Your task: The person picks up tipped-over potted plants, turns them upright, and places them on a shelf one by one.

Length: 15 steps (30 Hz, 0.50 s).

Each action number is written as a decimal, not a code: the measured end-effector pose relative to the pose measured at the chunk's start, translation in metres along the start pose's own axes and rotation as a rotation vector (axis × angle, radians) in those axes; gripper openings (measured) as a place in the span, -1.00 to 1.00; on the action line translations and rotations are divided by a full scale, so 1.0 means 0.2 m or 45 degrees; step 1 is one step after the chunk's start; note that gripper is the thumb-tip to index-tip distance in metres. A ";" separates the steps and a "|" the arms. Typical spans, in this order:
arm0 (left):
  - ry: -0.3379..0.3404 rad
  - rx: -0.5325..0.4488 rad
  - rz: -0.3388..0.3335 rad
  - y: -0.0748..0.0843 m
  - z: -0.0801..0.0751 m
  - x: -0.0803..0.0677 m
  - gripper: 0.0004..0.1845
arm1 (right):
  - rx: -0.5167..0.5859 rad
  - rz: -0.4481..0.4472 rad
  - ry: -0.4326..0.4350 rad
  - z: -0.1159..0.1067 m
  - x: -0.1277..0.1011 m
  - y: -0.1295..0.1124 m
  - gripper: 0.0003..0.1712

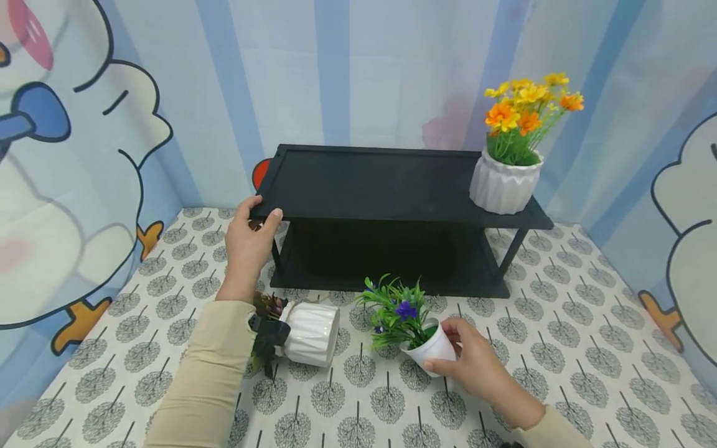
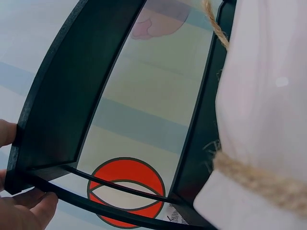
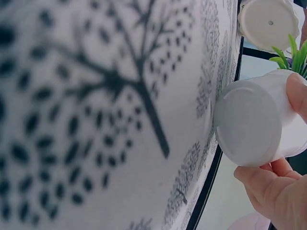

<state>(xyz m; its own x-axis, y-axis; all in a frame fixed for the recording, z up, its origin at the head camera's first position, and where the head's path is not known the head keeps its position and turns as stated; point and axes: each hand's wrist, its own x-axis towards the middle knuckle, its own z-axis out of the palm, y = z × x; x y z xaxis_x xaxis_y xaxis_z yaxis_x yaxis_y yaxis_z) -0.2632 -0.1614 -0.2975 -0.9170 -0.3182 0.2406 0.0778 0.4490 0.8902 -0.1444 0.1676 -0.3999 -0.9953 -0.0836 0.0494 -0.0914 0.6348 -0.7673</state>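
Observation:
My left hand (image 1: 250, 239) grips the front left corner of a black two-tier shelf (image 1: 370, 183); in the left wrist view its fingers (image 2: 43, 208) wrap the corner from both sides. With thumb and fingers, my right hand (image 1: 476, 358) holds a small white pot with a purple-flowered plant (image 1: 434, 350), tilted so the leaves lean left, in front of the shelf. The right wrist view shows this pot's round bottom (image 3: 248, 124). A ribbed white flowerpot (image 1: 310, 333) lies on its side under the left forearm, its dark foliage pointing left and partly hidden.
On the shelf's top right stands a ribbed white pot (image 1: 504, 185) of yellow and orange flowers. The tablecloth (image 1: 358, 398) has a tree print. Behind and beside the table hang curtains (image 1: 370, 74) with stripes and cartoon birds.

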 end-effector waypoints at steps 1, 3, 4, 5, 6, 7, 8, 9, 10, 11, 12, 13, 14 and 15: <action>-0.002 -0.003 0.000 0.00 0.00 0.00 -0.41 | 0.003 0.014 -0.002 0.00 0.00 0.00 -0.26; -0.001 -0.009 0.000 0.00 0.00 0.00 -0.41 | 0.009 0.039 -0.002 -0.01 -0.01 0.00 -0.25; 0.000 -0.009 0.000 0.00 0.00 0.00 -0.41 | 0.004 0.045 0.002 -0.01 -0.01 0.01 -0.24; 0.000 -0.009 0.000 0.00 0.00 0.00 -0.41 | 0.005 0.051 0.005 -0.01 -0.01 0.01 -0.23; -0.002 -0.010 0.001 0.00 0.01 -0.01 -0.40 | 0.003 0.056 0.010 -0.01 -0.01 0.01 -0.23; -0.003 -0.011 0.003 0.01 0.01 -0.01 -0.40 | -0.008 0.063 0.017 -0.01 -0.02 0.00 -0.23; -0.004 -0.011 0.003 0.01 0.01 -0.01 -0.40 | -0.011 0.065 0.022 -0.02 -0.02 0.00 -0.22; -0.006 -0.013 0.002 0.01 0.01 -0.01 -0.40 | -0.014 0.066 0.024 -0.02 -0.03 0.00 -0.22; -0.008 -0.010 0.000 0.01 0.01 -0.01 -0.41 | -0.019 0.068 0.028 -0.02 -0.03 0.00 -0.22; -0.010 -0.012 -0.002 0.01 0.01 -0.01 -0.40 | -0.016 0.072 0.030 -0.03 -0.03 0.00 -0.23; -0.011 -0.012 -0.007 0.01 0.00 -0.01 -0.41 | -0.019 0.077 0.032 -0.03 -0.04 0.00 -0.23; -0.010 -0.013 -0.012 0.01 0.00 -0.01 -0.41 | -0.022 0.078 0.034 -0.03 -0.04 0.00 -0.22; -0.012 -0.011 -0.017 0.01 0.00 -0.01 -0.41 | -0.023 0.078 0.036 -0.03 -0.04 0.01 -0.22; -0.012 -0.009 -0.020 0.01 0.00 -0.01 -0.40 | -0.029 0.076 0.039 -0.04 -0.05 0.01 -0.22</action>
<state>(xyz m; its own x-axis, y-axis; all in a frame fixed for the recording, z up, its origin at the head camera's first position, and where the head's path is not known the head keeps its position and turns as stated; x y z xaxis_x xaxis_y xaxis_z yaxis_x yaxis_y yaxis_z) -0.2609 -0.1591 -0.2961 -0.9219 -0.3169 0.2229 0.0662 0.4379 0.8966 -0.1358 0.1747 -0.3964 -0.9995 -0.0219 0.0240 -0.0325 0.6556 -0.7544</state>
